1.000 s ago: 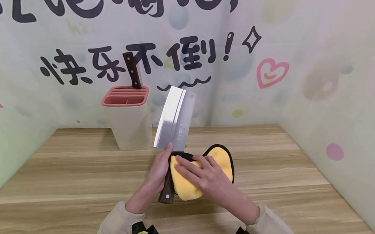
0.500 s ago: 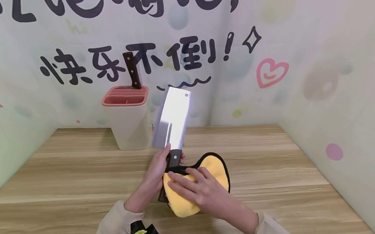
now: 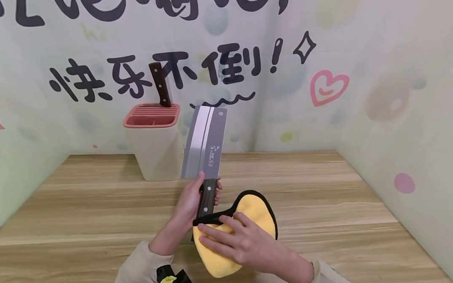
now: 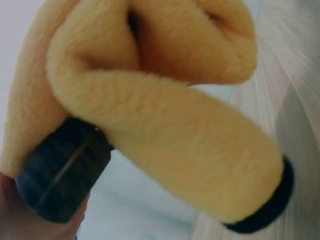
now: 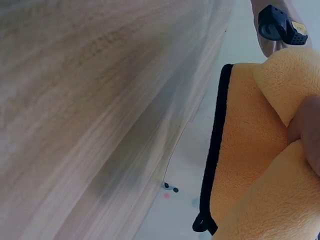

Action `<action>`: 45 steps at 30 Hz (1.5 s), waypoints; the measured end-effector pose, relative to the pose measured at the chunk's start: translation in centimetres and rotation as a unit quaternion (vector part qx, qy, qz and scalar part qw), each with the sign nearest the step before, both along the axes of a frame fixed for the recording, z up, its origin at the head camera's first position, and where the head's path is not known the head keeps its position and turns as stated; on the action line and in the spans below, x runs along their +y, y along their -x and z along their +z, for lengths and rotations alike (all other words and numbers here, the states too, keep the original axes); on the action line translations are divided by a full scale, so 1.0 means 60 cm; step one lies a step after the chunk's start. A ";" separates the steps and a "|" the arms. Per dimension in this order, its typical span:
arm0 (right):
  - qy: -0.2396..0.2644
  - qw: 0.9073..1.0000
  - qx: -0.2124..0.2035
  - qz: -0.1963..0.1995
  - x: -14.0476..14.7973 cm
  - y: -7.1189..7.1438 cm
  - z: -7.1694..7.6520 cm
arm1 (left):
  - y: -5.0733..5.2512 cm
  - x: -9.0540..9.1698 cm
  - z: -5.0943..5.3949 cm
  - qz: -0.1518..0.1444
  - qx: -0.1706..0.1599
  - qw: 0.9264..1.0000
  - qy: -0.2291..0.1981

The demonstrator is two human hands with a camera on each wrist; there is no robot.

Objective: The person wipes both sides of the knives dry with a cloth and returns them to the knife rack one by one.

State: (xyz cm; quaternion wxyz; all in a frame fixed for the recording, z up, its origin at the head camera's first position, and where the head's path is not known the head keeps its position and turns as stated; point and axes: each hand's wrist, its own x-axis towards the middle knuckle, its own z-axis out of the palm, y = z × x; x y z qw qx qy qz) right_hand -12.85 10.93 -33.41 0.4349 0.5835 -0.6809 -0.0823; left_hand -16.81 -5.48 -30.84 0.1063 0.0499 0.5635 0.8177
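Note:
A cleaver (image 3: 205, 144) with a broad steel blade and dark riveted handle is held up in the head view, blade tip pointing away from me. My left hand (image 3: 187, 206) grips its handle near the blade, thumb by the blade's base and fingertips showing on the far side. My right hand (image 3: 246, 242) holds a folded yellow cloth (image 3: 256, 207) with black edging against the lower handle. The handle's butt (image 4: 65, 170) sticks out below the cloth (image 4: 175, 140) in the left wrist view. Cloth folds wrap my right thumb or finger (image 5: 307, 132) in the right wrist view.
A white knife block (image 3: 156, 155) with a pink slotted top stands at the back left of the wooden table (image 3: 328, 204). Another dark-handled knife (image 3: 160, 85) sits upright in it. A printed backdrop rises behind the table.
My right hand and the cloth have slid down the handle toward me, from the blade's base to the lower handle. The blade has tipped slightly left, and more of the handle now shows.

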 end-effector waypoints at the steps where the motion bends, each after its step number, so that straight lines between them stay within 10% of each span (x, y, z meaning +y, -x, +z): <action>1: -0.004 1.000 0.001 0.003 0.000 -0.001 0.000 | 0.001 0.000 0.000 -0.001 0.000 1.000 0.001; 23: -0.040 0.999 0.015 0.005 0.012 0.004 0.014 | -0.004 -0.002 -0.003 -0.038 0.053 0.998 -0.017; 35: -0.020 0.999 -0.025 -0.044 0.021 0.018 0.044 | -0.015 0.006 -0.004 0.039 0.023 0.994 0.096; 45: -0.023 0.996 -0.054 -0.073 0.027 0.024 0.064 | -0.019 0.002 -0.011 0.008 0.035 0.986 0.165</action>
